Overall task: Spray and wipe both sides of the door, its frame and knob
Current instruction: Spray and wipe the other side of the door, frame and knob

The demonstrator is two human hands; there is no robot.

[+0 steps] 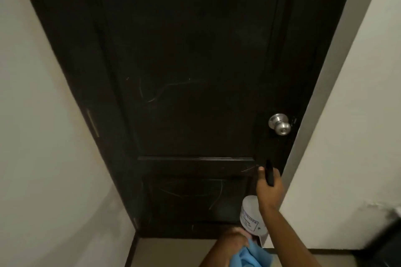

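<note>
A dark panelled door (191, 71) fills the middle of the view, closed in its dark frame (65, 71). Thin pale scratches mark its panels. A silver round knob (280, 124) sits on its right side. My right hand (269, 188) grips the black trigger head of a white spray bottle (251, 217), held below the knob and pointing at the door. My left hand (230, 243), low in the view, holds a light blue cloth (247, 256) just under the bottle.
Pale walls flank the door, the left wall (32, 136) and the right wall (347, 136) jutting forward. A hinge (92, 123) shows on the left frame. Tiled floor (173, 251) lies below. Something dark (386, 245) stands at the lower right.
</note>
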